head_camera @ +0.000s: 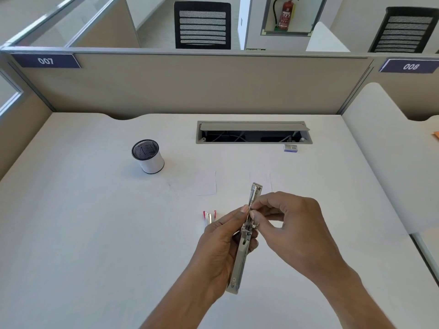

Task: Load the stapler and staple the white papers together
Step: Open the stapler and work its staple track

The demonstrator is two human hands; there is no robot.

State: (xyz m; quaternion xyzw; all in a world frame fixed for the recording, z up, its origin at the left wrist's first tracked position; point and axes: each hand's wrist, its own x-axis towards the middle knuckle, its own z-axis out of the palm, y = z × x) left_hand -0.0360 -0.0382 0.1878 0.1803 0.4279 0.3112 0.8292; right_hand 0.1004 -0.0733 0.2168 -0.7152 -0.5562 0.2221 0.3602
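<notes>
Head view: the left hand [221, 245] grips a long silvery metal stapler [240, 264], swung open and held above the pale worktop [95, 233]. The right hand [289, 224] pinches the stapler's upper rail with its fingertips. Two white paper slips [205, 183] lie flat just beyond, apart from each other.

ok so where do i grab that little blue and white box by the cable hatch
Probably pinch the small box across its left and right ends, coming from above and the near side: it lies flat and low on the desk, with the cable hatch rim close behind it.
</notes>
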